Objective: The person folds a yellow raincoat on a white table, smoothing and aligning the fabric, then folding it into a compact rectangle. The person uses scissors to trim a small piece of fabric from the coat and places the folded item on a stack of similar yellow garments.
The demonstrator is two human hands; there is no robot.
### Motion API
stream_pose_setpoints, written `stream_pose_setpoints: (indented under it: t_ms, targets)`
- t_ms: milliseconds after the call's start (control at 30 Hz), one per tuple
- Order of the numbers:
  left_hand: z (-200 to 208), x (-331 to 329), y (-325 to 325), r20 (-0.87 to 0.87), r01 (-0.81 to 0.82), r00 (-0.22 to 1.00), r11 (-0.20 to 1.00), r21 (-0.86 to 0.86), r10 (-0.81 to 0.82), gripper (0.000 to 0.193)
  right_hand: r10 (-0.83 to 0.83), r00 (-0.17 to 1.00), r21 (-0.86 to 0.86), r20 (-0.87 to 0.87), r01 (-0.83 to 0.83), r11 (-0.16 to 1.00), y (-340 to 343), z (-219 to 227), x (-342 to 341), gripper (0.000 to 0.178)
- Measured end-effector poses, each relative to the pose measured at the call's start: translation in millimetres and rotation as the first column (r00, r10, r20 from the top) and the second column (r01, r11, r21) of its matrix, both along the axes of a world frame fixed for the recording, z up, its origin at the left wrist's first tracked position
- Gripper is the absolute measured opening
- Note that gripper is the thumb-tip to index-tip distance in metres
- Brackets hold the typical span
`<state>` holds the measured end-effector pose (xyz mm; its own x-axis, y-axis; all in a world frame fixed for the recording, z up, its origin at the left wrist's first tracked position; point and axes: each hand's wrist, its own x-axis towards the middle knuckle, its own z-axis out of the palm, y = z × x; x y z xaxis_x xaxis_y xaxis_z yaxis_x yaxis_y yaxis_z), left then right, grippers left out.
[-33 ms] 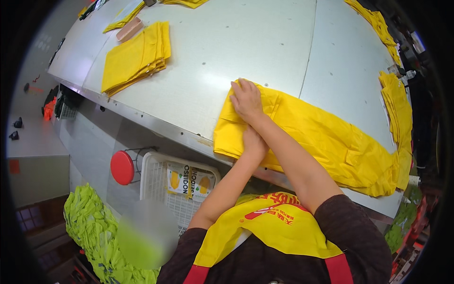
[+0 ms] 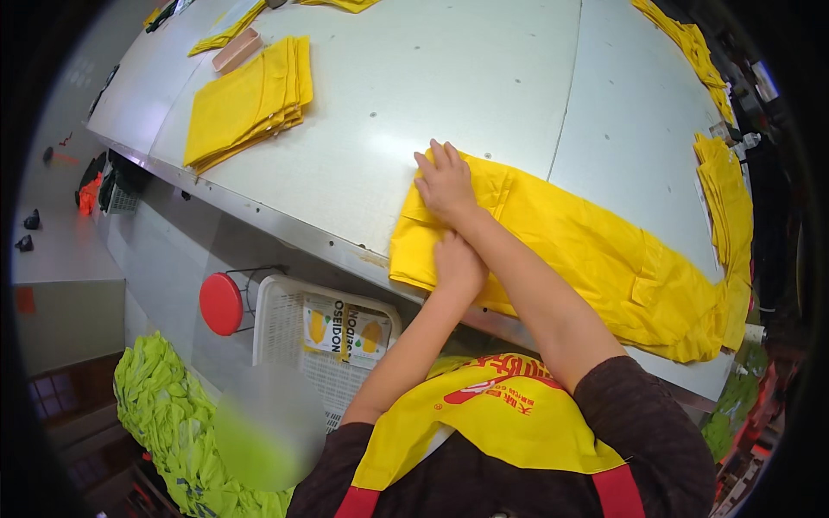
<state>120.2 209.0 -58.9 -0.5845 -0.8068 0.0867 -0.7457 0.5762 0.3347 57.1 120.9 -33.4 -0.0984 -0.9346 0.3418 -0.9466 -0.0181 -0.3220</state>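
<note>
A long yellow garment of smooth, rainwear-like fabric lies along the near edge of the table, wrinkled, with a small flap towards its right part. Its left end is folded into a flat, squared shape. My right hand rests on the upper left corner of that end, fingers spread, the tips reaching just past the fabric's edge. Just below it, my left hand presses on the same folded end with its fingers curled in. What those fingers pinch, if anything, is hidden. My forearms come close together near the wrists.
Folded yellow garments are stacked at the left, beside a pink tray. More yellow pieces lie along the right side. Below the table edge stand a white basket and a red stool, near a lime-green fabric heap.
My right hand has shifted slightly up and left, its fingers spreading wider. My left hand has moved a little left, and more of its curled fingers show. The garment lies nearly as before.
</note>
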Motion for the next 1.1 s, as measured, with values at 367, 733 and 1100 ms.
stream_pose_setpoints:
  t_ms: [367,733,1100]
  targets:
    - [24.3,82.5,-6.5,-0.099,-0.345,0.934,0.938,-0.012,0.342,0.065,0.062,0.991,0.175,0.117,-0.082,0.981,-6.0,-6.2,-13.6,0.051]
    - [106.9,60.7,1.9,0.015,-0.184,0.983,0.982,-0.050,0.185,0.013,-0.243,0.813,0.756,0.530,-0.323,0.569,14.4,76.6,7.2,0.028]
    - [115.4,-0.8,110.5,-0.448,0.686,0.627,0.724,-0.068,-0.637,0.034,0.068,0.092,-0.024,0.993,-0.414,0.910,47.4,170.1,-5.4,0.022]
